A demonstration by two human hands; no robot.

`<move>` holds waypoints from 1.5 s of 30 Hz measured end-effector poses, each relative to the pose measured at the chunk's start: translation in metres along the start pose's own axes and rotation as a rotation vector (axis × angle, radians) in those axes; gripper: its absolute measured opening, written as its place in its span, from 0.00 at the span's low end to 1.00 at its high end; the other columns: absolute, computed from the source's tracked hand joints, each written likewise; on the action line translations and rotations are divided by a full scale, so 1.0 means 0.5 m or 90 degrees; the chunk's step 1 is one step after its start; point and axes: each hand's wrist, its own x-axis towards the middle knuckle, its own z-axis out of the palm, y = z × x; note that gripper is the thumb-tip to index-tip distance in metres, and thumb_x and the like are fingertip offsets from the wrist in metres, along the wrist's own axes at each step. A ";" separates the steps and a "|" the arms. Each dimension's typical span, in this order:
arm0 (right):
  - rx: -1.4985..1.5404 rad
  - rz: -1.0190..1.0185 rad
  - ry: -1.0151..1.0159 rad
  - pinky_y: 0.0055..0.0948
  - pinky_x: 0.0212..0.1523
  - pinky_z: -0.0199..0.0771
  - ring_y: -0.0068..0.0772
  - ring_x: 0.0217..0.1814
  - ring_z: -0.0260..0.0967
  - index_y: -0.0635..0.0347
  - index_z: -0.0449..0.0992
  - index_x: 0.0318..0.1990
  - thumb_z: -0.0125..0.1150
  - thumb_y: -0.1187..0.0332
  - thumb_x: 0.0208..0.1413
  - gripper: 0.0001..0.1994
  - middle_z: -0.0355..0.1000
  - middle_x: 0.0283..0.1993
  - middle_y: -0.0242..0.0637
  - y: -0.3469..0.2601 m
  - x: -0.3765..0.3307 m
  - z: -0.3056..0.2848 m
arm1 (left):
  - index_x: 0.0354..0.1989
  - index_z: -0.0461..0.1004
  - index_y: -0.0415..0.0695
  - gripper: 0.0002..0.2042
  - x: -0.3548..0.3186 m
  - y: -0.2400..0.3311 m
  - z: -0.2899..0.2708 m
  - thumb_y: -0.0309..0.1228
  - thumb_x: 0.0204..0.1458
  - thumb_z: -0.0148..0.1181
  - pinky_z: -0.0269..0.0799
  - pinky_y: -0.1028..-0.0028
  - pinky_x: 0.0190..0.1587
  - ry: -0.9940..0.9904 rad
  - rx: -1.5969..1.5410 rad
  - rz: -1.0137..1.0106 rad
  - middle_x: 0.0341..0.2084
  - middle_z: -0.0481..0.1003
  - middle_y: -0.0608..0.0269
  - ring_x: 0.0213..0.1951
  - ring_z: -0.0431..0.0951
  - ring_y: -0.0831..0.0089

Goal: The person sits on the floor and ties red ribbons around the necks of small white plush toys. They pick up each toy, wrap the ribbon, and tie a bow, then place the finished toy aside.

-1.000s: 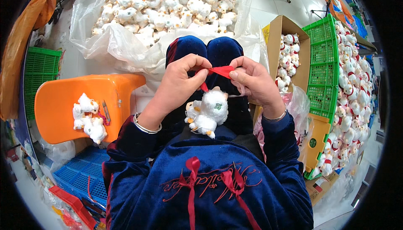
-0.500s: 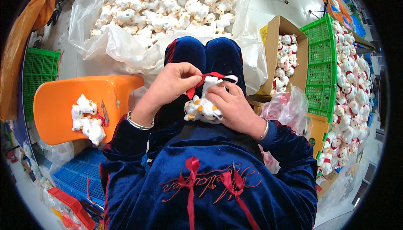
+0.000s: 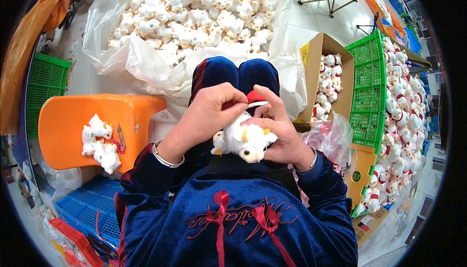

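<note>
Over your lap, your right hand is gripping the plush toy; your left hand is pinching the red ribbon just above it.

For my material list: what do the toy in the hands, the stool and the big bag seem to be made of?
Toy: white plush, fuzzy pile, probably soft-stuffed. Stool: orange moulded plastic, smooth with a slight sheen. Bag: thin clear plastic film, wrinkled and glossy, toys visible through it.
</note>
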 end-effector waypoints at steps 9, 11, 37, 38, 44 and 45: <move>0.079 0.053 -0.089 0.39 0.63 0.71 0.47 0.66 0.68 0.59 0.75 0.58 0.79 0.70 0.44 0.30 0.67 0.65 0.50 0.014 0.005 -0.026 | 0.40 0.82 0.40 0.06 -0.018 0.006 -0.013 0.23 0.56 0.65 0.74 0.71 0.37 -0.055 0.119 0.216 0.32 0.78 0.60 0.34 0.80 0.66; 0.099 0.065 -0.060 0.40 0.65 0.68 0.47 0.68 0.66 0.59 0.76 0.57 0.78 0.68 0.45 0.29 0.68 0.65 0.50 0.024 -0.002 -0.021 | 0.42 0.82 0.39 0.06 -0.022 -0.002 -0.011 0.23 0.57 0.63 0.74 0.72 0.37 -0.057 0.035 0.150 0.32 0.78 0.62 0.34 0.79 0.70; 0.125 0.206 0.011 0.29 0.58 0.69 0.35 0.56 0.71 0.65 0.74 0.57 0.72 0.68 0.53 0.24 0.72 0.53 0.40 0.044 0.021 -0.017 | 0.46 0.74 0.37 0.17 -0.046 -0.001 0.001 0.30 0.50 0.70 0.73 0.67 0.45 -0.020 0.094 0.102 0.37 0.75 0.54 0.40 0.77 0.61; 0.125 0.213 0.020 0.29 0.58 0.69 0.34 0.56 0.71 0.64 0.74 0.57 0.70 0.68 0.56 0.23 0.72 0.53 0.40 0.048 0.024 -0.008 | 0.48 0.74 0.36 0.20 -0.040 -0.003 -0.001 0.34 0.50 0.72 0.73 0.69 0.46 -0.058 0.100 0.018 0.38 0.76 0.57 0.40 0.77 0.68; 0.298 0.319 0.049 0.28 0.59 0.70 0.25 0.57 0.70 0.66 0.71 0.62 0.53 0.69 0.70 0.17 0.75 0.54 0.38 0.069 0.037 -0.014 | 0.53 0.74 0.36 0.22 -0.021 -0.070 0.013 0.36 0.54 0.69 0.75 0.72 0.49 -0.006 -0.145 -0.169 0.42 0.79 0.61 0.44 0.78 0.77; 0.306 0.330 0.045 0.28 0.59 0.71 0.25 0.57 0.71 0.67 0.71 0.62 0.53 0.71 0.69 0.17 0.75 0.54 0.37 0.073 0.040 -0.016 | 0.53 0.74 0.36 0.21 -0.019 -0.086 0.011 0.35 0.55 0.68 0.76 0.72 0.48 0.002 -0.165 -0.188 0.42 0.80 0.60 0.43 0.79 0.76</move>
